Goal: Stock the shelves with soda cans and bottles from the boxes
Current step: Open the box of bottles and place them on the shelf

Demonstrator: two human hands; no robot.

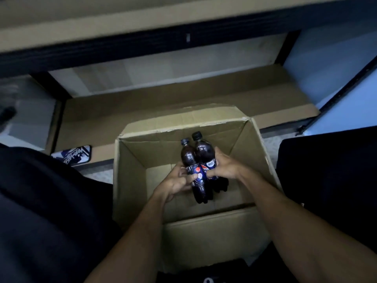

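Two dark cola bottles with blue labels stand side by side inside an open cardboard box (130,180). My left hand (175,183) grips the left bottle (188,158) at its label. My right hand (226,165) grips the right bottle (204,152) at its label. Both bottles have dark caps and lean slightly away from me. Apart from the two bottles, the box floor that shows is bare. The lowest shelf (183,103), lined with cardboard, lies just beyond the box.
A phone in a patterned case (71,156) lies at the shelf's front left corner. A dark shelf rail (142,48) crosses above, under a higher shelf board. My dark-clothed knees flank the box on both sides. A blue-white wall panel (336,64) stands at the right.
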